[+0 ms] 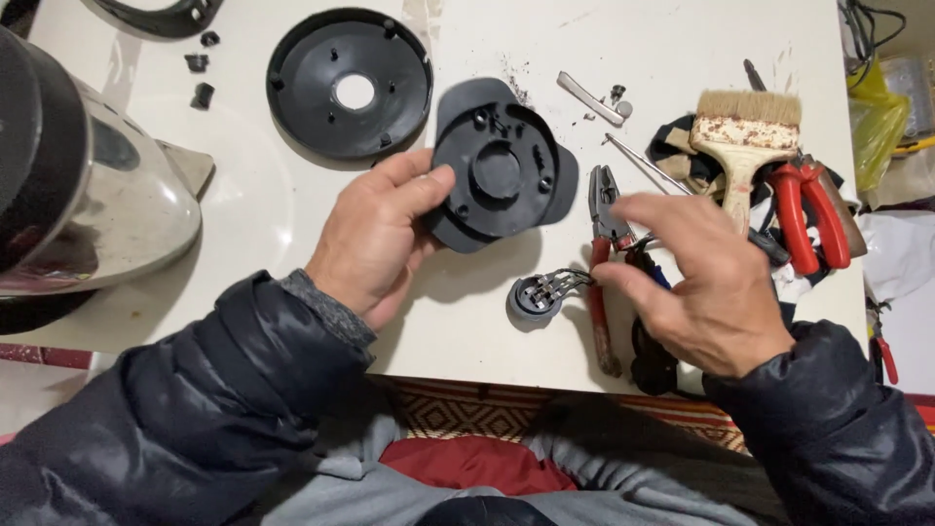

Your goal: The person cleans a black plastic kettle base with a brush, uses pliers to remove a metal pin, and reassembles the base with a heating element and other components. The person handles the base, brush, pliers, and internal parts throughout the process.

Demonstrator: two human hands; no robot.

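Two hands: left hand (375, 239) grips a matte black plastic plate (502, 166), rounded.

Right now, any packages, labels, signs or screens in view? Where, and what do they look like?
No labels, signs or screens show.
Yellow plastic bag: at the right edge, past the table; crumpled, translucent yellow, contents not visible.
White bag or sheet: below it at the right edge; crumpled, too cut off to tell which.
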